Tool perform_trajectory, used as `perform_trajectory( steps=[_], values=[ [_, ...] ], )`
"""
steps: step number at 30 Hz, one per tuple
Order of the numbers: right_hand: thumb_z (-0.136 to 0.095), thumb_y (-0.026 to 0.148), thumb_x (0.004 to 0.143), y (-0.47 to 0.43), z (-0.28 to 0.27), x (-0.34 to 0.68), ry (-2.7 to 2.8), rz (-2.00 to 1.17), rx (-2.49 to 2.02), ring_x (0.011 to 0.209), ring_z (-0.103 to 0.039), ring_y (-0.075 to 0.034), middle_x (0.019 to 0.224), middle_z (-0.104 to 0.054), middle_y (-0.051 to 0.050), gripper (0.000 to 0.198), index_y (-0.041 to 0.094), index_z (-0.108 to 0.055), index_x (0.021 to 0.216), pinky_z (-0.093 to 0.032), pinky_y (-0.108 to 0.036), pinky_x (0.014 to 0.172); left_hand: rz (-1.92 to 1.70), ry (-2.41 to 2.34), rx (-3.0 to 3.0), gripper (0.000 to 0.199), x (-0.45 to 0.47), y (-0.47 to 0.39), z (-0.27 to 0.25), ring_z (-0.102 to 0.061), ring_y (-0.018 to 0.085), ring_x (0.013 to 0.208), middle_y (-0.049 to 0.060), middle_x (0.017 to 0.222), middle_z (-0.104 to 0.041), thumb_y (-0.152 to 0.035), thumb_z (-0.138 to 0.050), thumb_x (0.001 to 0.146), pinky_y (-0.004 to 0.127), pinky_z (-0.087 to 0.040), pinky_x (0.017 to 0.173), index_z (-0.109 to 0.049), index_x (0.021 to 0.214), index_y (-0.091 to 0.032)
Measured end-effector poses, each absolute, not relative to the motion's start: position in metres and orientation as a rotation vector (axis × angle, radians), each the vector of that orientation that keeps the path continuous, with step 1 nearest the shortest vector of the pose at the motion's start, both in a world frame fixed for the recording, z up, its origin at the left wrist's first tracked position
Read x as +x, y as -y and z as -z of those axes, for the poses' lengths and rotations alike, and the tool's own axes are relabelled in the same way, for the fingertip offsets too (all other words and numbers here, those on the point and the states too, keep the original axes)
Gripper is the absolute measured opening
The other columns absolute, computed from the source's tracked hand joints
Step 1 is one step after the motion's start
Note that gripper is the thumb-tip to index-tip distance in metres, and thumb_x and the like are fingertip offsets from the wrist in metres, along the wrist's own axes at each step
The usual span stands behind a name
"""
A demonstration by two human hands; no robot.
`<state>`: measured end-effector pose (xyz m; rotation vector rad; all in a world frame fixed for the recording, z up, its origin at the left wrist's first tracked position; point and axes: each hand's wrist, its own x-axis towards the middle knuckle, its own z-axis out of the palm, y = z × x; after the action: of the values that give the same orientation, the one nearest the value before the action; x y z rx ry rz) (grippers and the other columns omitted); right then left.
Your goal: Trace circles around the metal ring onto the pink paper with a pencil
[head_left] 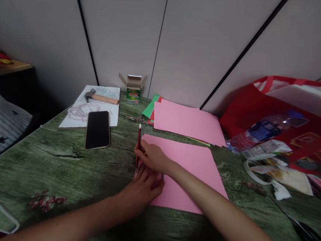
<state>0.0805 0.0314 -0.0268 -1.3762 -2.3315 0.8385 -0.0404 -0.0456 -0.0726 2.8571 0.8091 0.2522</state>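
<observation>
The left hand [146,185] lies on the pink sheet [189,175], fingers slightly spread; a grey bit beside it is too hidden to name. Just beyond, the right hand [152,156] pinches a pencil [139,133] at the sheet's left edge, eraser end pointing away. Farther left lies a phone [98,130], its edge over white card [70,122]; pink paper [188,121] is stacked behind the sheet. Farthest, an open box [133,94] stands near the wall [129,31].

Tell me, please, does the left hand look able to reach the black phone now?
Probably yes: from the left hand, on the left edge of the pink sheet, mostly green tabletop leads to the phone. The pencil in the right hand is close, but seems avoidable.
</observation>
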Motion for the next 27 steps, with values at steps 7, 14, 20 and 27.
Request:
perform_trajectory(
  steps=[7,14,20,27],
  values=[
    [-0.049,0.025,0.089,-0.049,0.043,0.098,2.13,-0.74,-1.466,0.067,-0.057,-0.015,0.075,-0.063,-0.002,0.008,0.018,-0.05,0.086,-0.038,-0.024,0.06,-0.315,-0.785,2.927,0.057,-0.041,0.044,0.083,-0.018,0.042,0.132,0.019,0.134,-0.037,-0.008,-0.057,0.074,0.062,-0.022,0.103,-0.043,0.128,-0.016],
    [-0.049,0.027,0.086,-0.048,0.065,0.13,1.8,-0.751,-1.521,0.063,-0.06,-0.015,0.068,-0.062,-0.001,0.008,0.019,-0.049,0.084,-0.041,-0.024,0.057,-0.323,-0.827,2.945,0.05,-0.041,0.039,0.078,-0.023,0.04,0.131,0.016,0.14,-0.03,-0.015,-0.056,0.079,0.056,-0.033,0.1,-0.043,0.127,-0.023],
    [-0.05,0.035,0.081,-0.029,0.073,0.152,1.619,-0.708,-1.514,0.054,-0.054,-0.014,0.06,-0.058,0.001,0.016,0.02,-0.048,0.077,-0.039,-0.024,0.051,-0.244,-0.771,2.955,0.039,-0.042,0.031,0.054,-0.035,0.037,0.123,0.016,0.132,-0.04,-0.029,-0.061,0.083,0.051,-0.036,0.098,-0.051,0.12,-0.023],
    [-0.063,0.055,0.071,-0.003,0.069,0.162,1.103,-1.033,-1.268,0.042,-0.05,-0.011,0.05,-0.052,0.005,0.039,0.02,-0.048,0.075,-0.041,-0.023,0.042,-0.083,-0.567,2.914,0.039,-0.047,0.02,0.021,-0.043,0.025,0.111,0.008,0.119,-0.05,-0.008,-0.05,0.081,0.036,-0.036,0.094,-0.053,0.116,-0.025]
  ],
)
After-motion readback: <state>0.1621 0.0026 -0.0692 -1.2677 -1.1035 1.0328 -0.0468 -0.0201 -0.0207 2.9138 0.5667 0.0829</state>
